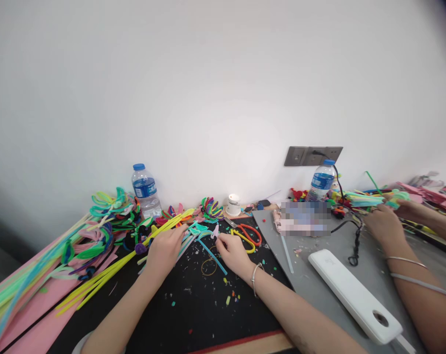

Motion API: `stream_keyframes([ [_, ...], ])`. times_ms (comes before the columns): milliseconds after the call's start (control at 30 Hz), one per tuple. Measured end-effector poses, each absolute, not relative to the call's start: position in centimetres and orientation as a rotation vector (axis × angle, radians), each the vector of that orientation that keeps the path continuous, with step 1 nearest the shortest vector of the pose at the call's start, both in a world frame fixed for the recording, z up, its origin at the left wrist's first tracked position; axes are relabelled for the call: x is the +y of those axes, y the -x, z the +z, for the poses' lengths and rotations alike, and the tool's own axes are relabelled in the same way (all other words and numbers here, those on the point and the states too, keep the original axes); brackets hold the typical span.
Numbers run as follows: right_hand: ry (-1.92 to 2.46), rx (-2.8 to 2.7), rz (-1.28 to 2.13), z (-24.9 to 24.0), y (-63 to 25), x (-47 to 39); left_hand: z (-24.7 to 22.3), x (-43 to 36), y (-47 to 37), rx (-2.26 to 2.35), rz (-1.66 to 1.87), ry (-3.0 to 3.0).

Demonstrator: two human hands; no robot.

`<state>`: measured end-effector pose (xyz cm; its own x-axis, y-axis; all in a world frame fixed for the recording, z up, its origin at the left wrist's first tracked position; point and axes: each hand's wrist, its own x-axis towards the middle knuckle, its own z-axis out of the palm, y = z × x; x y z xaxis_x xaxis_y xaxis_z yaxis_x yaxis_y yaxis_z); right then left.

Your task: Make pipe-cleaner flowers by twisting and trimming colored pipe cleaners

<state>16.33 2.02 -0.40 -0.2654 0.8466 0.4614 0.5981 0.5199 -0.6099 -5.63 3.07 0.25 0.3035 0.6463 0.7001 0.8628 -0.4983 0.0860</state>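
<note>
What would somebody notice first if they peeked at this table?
Probably the bright bundle of fuzzy sticks, sprawling along the left side. Next, the turquoise fuzzy piece in the middle, between the left hand and right hand. The long white gadget at lower right stands out too.

A craft workspace, judging by the pipe cleaners (169, 225), scissors (239, 226) and clippings (228, 300) (small, colourful) strewn about.

The pipe cleaners (197, 229) look fuzzy and matt, the bottle (145, 188) clear, glossy plastic, the bangle (253, 281) polished metal, the scissor blades (230, 222) bare metal, the wall (208, 88) smooth and matt.
</note>
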Motion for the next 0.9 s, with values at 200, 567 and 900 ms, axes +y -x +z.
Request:
stream_keyframes([
  [200, 1.104, -1.964, 0.536, -0.1, -16.1, 1.7, 0.5, 1.3, 3.5, -1.194, -1.227, 2.688],
  [567, 1.047, -1.871, 0.586, 0.0, -16.0, 1.2, 0.6, 0.8, 1.7, -1.996, -1.85, 3.329],
  [900, 1.051, -1.86, 0.596, 0.3, -16.0, 1.3, 1.2, 0.4, 1.6, -2.071, -1.73, 3.512],
])
